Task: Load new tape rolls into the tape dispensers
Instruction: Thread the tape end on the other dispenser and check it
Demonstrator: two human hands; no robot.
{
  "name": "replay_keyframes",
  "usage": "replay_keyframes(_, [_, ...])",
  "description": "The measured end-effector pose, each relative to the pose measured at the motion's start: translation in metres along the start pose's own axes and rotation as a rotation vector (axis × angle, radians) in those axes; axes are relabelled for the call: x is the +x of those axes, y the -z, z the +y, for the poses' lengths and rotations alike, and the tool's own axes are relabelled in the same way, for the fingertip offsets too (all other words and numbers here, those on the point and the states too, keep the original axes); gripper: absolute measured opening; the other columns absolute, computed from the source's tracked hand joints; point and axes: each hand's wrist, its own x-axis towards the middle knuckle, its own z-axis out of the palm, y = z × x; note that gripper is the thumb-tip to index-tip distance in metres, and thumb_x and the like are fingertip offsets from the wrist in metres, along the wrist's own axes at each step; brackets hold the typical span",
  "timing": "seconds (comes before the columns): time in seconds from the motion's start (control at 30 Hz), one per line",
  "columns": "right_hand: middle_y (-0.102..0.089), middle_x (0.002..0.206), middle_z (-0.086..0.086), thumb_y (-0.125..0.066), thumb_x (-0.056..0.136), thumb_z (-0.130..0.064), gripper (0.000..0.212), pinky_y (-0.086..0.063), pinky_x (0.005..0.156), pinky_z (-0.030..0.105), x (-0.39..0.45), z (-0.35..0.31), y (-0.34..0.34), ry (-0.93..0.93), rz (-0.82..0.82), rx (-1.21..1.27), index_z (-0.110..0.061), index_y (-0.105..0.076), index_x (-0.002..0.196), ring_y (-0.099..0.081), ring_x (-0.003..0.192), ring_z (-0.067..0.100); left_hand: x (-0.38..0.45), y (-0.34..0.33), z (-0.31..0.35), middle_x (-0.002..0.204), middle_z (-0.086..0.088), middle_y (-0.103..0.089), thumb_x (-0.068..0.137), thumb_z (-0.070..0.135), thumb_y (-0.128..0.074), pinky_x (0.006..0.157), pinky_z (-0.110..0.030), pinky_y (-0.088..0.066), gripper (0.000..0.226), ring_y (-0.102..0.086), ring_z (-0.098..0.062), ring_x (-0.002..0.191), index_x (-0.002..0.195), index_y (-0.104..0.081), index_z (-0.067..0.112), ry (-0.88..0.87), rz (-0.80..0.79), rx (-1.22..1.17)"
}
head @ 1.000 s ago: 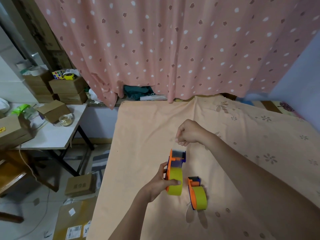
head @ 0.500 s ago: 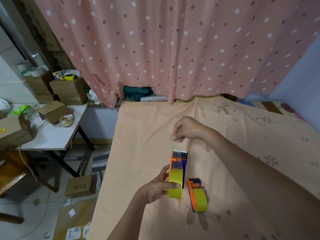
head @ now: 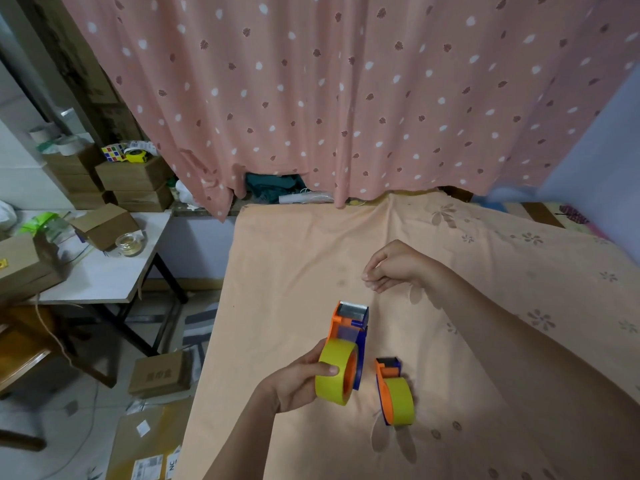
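My left hand (head: 294,382) grips an orange and blue tape dispenser (head: 349,323) with a yellow tape roll (head: 334,374) seated in it, held just above the peach bedsheet (head: 294,254). Its metal cutter end points away from me. My right hand (head: 398,266) hovers beyond the cutter, apart from it, with thumb and fingertips pinched together; nothing is visible between them. A second dispenser (head: 394,393) of the same colours, also carrying a yellow roll, lies on the sheet just right of the held one.
A pink dotted curtain (head: 346,98) hangs behind the bed. To the left stands a white table (head: 104,278) with cardboard boxes (head: 104,225) and a glass jar (head: 130,244). More boxes (head: 159,375) lie on the floor beside the bed's left edge.
My right hand has drawn away from the cutter end of the held dispenser, up and to the right. My left hand has turned the dispenser so the roll's side faces me more.
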Motion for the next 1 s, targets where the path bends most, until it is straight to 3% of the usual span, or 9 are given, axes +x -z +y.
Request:
replay_keyframes(0.17, [-0.075,0.078,0.021,-0.080,0.081,-0.002,0.006,-0.063,0.069,0.032,0.001,0.000,0.005,-0.049,0.027,0.011,0.002,-0.075,0.080,-0.073,0.067,0.022,0.000,0.004,-0.004,0.138,-0.010,-0.060,0.074,0.013,-0.082,0.097,-0.040,-0.049,0.088,-0.059,-0.029,0.123,0.151,-0.041,0.022,0.046,-0.058,0.049])
replay_keyframes(0.3, [-0.076,0.083,0.023,-0.080,0.080,-0.002,0.008,-0.063,0.064,0.030,0.001,0.003,0.009,-0.080,0.047,0.025,0.003,-0.074,0.083,-0.075,0.069,0.023,-0.002,0.010,-0.002,0.126,-0.009,-0.069,0.065,0.025,-0.092,0.090,-0.035,-0.054,0.091,-0.067,-0.024,0.111,0.143,-0.047,0.014,0.052,-0.077,-0.043])
replay_keyframes(0.47, [-0.075,0.072,0.019,-0.079,0.082,-0.001,0.009,-0.064,0.063,0.030,0.005,0.008,0.006,-0.141,0.081,0.058,0.001,-0.072,0.077,-0.075,0.065,0.023,-0.006,0.021,0.002,0.115,-0.012,-0.074,0.052,0.030,-0.098,0.089,-0.034,-0.056,0.092,-0.072,-0.024,0.101,0.131,-0.055,0.007,0.068,-0.060,-0.160])
replay_keyframes(0.7, [-0.075,0.070,0.013,-0.076,0.084,-0.001,0.012,-0.061,0.056,0.029,0.006,0.009,0.000,-0.134,0.097,0.083,-0.008,-0.069,0.090,-0.071,0.056,0.019,-0.008,0.025,0.007,0.119,-0.014,-0.071,0.047,0.034,-0.100,0.095,-0.041,-0.051,0.097,-0.067,-0.030,0.107,0.129,-0.058,0.007,-0.007,-0.034,-0.237])
replay_keyframes(0.87, [-0.069,0.075,0.016,-0.068,0.085,0.002,0.016,-0.059,0.061,0.033,0.001,0.018,-0.002,-0.044,0.012,0.269,-0.013,-0.067,0.091,-0.064,0.057,0.025,-0.012,0.031,0.004,0.129,-0.022,-0.060,0.055,0.041,-0.093,0.093,-0.045,-0.053,0.090,-0.061,-0.036,0.112,0.130,-0.063,0.001,-0.049,-0.068,-0.455])
replay_keyframes(1.0, [-0.066,0.074,0.016,-0.060,0.090,0.001,0.015,-0.059,0.064,0.032,-0.004,0.024,-0.004,-0.085,-0.088,0.327,-0.003,-0.072,0.096,-0.069,0.064,0.024,-0.012,0.031,0.002,0.129,-0.024,-0.056,0.068,0.057,-0.070,0.089,-0.046,-0.050,0.090,-0.057,-0.038,0.107,0.133,-0.061,-0.005,-0.032,-0.046,-0.516])
